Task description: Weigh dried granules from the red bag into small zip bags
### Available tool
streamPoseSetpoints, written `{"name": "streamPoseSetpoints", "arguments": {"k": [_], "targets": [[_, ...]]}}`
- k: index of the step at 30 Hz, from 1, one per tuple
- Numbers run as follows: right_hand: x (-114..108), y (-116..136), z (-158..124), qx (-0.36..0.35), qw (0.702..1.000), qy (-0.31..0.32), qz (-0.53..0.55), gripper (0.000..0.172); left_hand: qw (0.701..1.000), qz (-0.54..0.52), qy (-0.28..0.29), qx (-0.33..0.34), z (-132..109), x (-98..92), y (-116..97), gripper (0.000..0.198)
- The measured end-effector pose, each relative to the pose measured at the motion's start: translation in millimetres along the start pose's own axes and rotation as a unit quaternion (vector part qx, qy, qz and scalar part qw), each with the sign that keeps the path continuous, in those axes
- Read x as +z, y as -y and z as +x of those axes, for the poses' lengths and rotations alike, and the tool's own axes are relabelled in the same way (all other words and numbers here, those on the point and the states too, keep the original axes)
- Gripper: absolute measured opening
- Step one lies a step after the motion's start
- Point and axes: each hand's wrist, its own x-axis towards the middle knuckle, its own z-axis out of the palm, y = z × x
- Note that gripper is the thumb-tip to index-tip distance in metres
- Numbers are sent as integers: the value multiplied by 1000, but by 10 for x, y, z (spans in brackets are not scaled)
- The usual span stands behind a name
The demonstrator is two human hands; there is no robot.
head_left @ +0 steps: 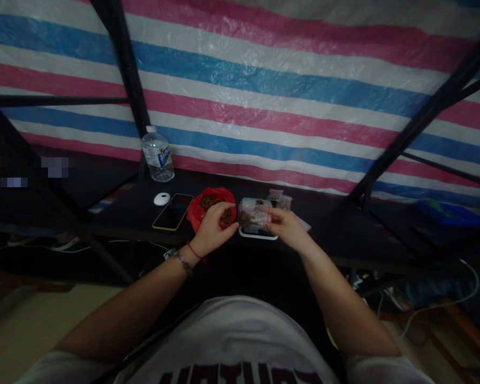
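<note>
My right hand (287, 226) pinches the right edge of a small clear plastic bag (253, 217), with some brownish content showing through. The bag is over a white-edged flat device (260, 235) that looks like a small scale. A small brown clump (260, 202) shows behind the bag. My left hand (214, 226) is at the bag's left side, thumb and fingers apart; whether it touches the bag is unclear. Under and beside that hand sits a red plastic bag (192, 210), its mouth spread, with brown dried pieces (208, 200) inside.
Two small filled clear packets (285, 202) lie behind the scale, near a white paper (305, 224). Left on the black table (336, 234) are a phone (173, 212), a white rounded object (162, 199) and a clear bottle (159, 157). Dark metal posts (130, 69) frame a striped sheet.
</note>
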Motion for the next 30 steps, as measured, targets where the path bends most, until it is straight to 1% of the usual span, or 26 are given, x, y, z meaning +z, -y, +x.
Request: {"name": "streamPoseSetpoints", "arguments": {"k": [1,2,3,5,7,9,12,14,17,19,20,22,24,26,28,30], "targets": [[45,-7,-4,0,1000,3,-19,48,997,54,23,49,-18,-8,-45,52],[96,-5,-16,-3,999,14,-40,44,990,90,63,87,-38,-9,-88,60],[152,5,-33,-7,998,32,-61,39,983,115,100,106,-59,-1,-123,68],[260,46,-79,-13,992,75,-97,27,972,137,161,102,-97,32,-164,75],[338,98,-120,-14,986,111,-124,19,969,132,196,69,-121,68,-165,71],[376,142,-146,-13,982,125,-141,15,969,107,218,45,-130,88,-147,66],[390,174,-161,-18,981,128,-148,16,968,61,239,38,-131,89,-128,59],[394,179,-167,-16,982,130,-140,17,971,42,234,36,-133,87,-126,52],[355,171,-163,18,985,139,-104,24,977,11,213,19,-139,102,-98,40],[254,139,-124,26,989,117,-84,29,980,-33,195,-9,-139,126,-41,36],[177,106,-86,18,993,90,-80,29,981,-66,181,-32,-138,141,-3,36],[-10,2,32,-10,996,5,-94,30,973,-154,144,-95,-132,173,78,39],[-195,-149,196,-9,987,-89,-133,34,947,-254,108,-162,-118,197,138,43],[-325,-316,379,-8,972,-148,-185,40,910,-336,99,-220,-96,203,156,48],[-382,-467,551,-18,959,-172,-225,47,879,-383,105,-265,-70,192,138,52],[-381,-582,691,-26,954,-162,-250,53,859,-403,111,-296,-50,176,109,55]]}}
